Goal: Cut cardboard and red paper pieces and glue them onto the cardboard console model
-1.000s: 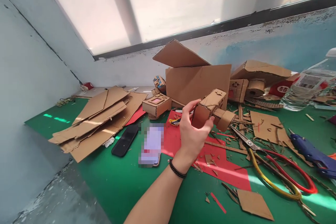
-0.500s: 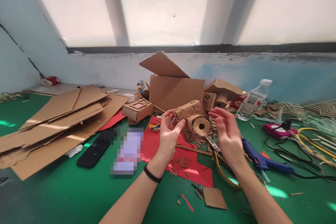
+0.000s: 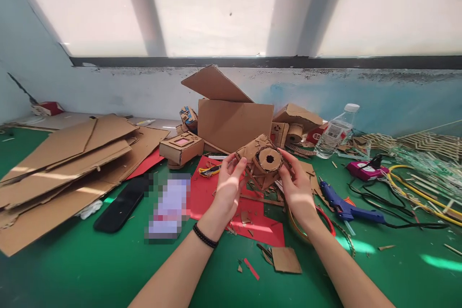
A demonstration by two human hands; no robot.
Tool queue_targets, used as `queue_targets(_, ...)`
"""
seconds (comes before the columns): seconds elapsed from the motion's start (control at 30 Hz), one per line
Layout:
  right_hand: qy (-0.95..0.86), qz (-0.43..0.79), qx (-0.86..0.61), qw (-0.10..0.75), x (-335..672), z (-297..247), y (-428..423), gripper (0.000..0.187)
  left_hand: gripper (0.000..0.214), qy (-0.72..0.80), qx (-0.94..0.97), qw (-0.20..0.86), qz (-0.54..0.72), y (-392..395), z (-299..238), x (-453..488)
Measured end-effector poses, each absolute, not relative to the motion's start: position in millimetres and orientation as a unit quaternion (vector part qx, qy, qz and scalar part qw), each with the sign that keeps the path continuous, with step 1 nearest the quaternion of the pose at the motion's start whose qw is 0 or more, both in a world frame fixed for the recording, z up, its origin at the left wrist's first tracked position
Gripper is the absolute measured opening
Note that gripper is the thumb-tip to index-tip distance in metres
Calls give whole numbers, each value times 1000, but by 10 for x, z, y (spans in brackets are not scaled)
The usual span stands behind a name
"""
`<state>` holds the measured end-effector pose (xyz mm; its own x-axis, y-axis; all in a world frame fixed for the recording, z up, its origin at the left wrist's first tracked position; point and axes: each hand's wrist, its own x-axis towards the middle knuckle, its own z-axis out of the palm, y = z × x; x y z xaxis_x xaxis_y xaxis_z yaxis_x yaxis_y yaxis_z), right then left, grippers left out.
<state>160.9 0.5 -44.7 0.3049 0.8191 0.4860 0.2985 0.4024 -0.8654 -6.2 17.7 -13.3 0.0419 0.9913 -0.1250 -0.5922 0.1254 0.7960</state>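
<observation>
Between both hands, a cardboard model camera (image 3: 263, 158) is held up above the table. Its round lens ring with a dark central hole faces toward me, and the body tilts. My left hand (image 3: 228, 186) grips the left side, thumb in front. My right hand (image 3: 299, 187) has its fingers closed on the right side by the lens. Underneath lie red paper sheets (image 3: 269, 228) with cardboard scraps (image 3: 245, 216) on them. A yellow utility knife (image 3: 210, 171) rests left of my left hand. Behind it sits another boxy cardboard model (image 3: 186, 150).
Cardboard sheets (image 3: 68, 173) are stacked at left, near a black phone-shaped object (image 3: 121, 204) and a blurred-out screen (image 3: 169, 209). To the right are a blue glue gun (image 3: 346, 207), a purple device (image 3: 366, 169) with cables, and a water bottle (image 3: 335, 132). A cardboard box (image 3: 234, 122) stands behind.
My right hand, apart from the cardboard camera before, has closed on its right side. The camera model has turned, its lens more toward me. The whole view has shifted slightly.
</observation>
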Motion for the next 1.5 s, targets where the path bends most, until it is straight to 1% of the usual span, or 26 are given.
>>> queue_targets(0.17,-544,150,-528,635,1731,-415,32,38,46,381,313,644,584,197,-180,-76)
queue_targets(0.33,-570,111,-502,641,1795,-320,-1,35,39,391,335,646,564,182,-152,-81)
queue_targets(0.4,-560,117,-506,646,1806,-310,-10,39,36,390,338,644,565,163,-132,-71)
queue_targets(0.53,-513,186,-512,663,1804,-332,1,56,32,373,304,658,579,142,-118,-77)
queue_targets(0.73,-490,234,-531,650,1781,-421,83,67,21,384,211,671,598,230,-141,-115)
queue_targets(0.83,-484,275,-528,641,1768,-478,114,71,23,398,183,674,595,302,-178,-105)
queue_targets(1.0,-462,305,-521,650,1768,-532,134,68,28,394,193,671,598,358,-248,-84)
queue_targets(1.1,-456,302,-518,658,1776,-535,138,66,30,387,220,674,590,323,-258,-93)
queue_targets(1.3,-476,252,-516,666,1766,-475,92,59,37,353,243,683,591,267,-263,-114)
queue_targets(1.5,-481,257,-520,657,1767,-517,121,67,36,373,232,657,613,352,-314,-78)
